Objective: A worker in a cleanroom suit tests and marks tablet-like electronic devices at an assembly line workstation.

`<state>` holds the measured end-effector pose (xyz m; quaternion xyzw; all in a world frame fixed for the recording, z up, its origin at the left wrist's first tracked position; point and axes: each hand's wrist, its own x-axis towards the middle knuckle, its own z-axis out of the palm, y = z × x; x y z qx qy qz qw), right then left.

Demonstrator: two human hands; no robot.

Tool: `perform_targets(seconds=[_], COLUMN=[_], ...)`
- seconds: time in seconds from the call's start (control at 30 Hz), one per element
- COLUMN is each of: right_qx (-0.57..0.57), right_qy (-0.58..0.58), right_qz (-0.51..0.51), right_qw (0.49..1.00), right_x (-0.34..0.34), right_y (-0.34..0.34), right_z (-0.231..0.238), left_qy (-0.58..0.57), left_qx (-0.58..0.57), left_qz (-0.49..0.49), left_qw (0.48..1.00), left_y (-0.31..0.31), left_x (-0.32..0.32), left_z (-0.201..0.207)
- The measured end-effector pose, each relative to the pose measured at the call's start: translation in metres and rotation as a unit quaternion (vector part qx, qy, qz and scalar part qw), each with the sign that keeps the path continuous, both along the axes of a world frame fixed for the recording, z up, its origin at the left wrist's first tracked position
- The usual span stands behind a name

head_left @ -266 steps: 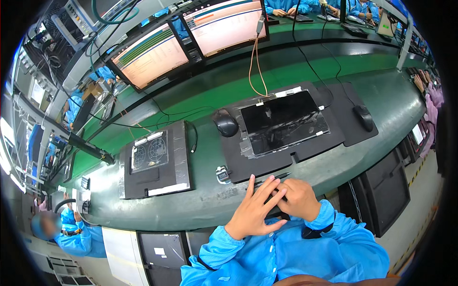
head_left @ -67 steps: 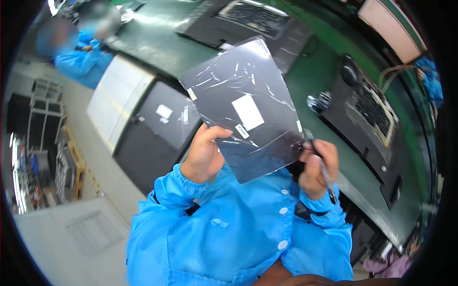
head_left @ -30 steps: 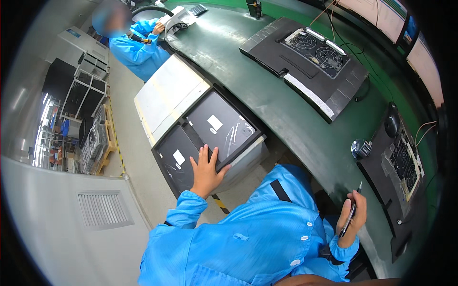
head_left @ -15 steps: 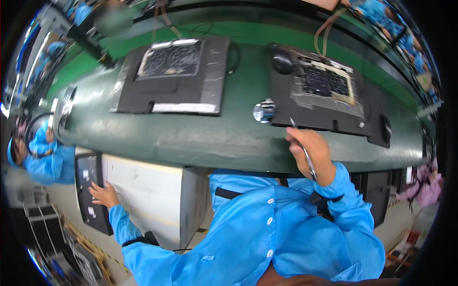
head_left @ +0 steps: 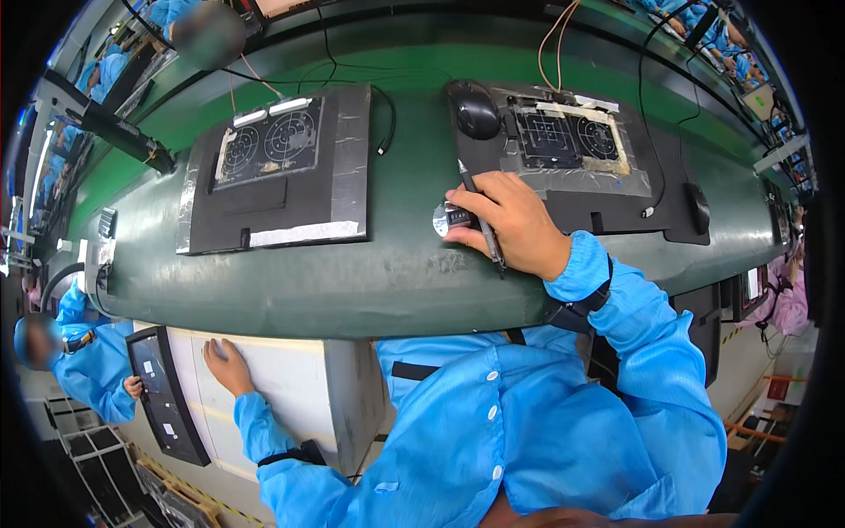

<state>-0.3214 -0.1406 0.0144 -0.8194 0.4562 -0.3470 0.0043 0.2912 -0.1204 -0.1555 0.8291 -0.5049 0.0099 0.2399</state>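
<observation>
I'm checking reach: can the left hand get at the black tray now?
Probably yes: the left hand, apparently empty, is near the black tray, with nothing visibly blocking; a co-worker's hand touches its edge.

Pen (head_left: pixel 489 238) in right hand (head_left: pixel 521 222)

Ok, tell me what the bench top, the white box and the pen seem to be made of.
Bench top: likely rubber or vinyl, semi-gloss green, judging by its sheen and pale scuffs.
White box: perhaps foam or card, matt, since its faces show little shine.
Pen in the right hand: probably plastic, its dark barrel smooth-looking; the paler tip may be metal.
</observation>
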Motion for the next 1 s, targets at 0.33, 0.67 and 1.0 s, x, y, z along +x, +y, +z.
perform_targets(seconds=[0.33, 0.67, 1.0], right_qx=[0.001, 0.019, -0.003], right_qy=[-0.003, -0.016, -0.042], right_qz=[-0.001, 0.011, 0.03], right_qw=[1.0, 1.0, 0.999], right_x=[-0.003, -0.011, -0.011], right_y=[0.0, 0.005, 0.004], right_z=[-0.003, -0.005, -0.018], left_qy=[0.01, 0.047, -0.069], left_qx=[0.003, -0.011, -0.186], left_qz=[0.012, 0.001, -0.072], left_qw=[1.0, 0.999, 0.977], left_y=[-0.004, -0.002, -0.021], left_x=[-0.013, 0.033, 0.082], left_z=[0.009, -0.035, -0.076])
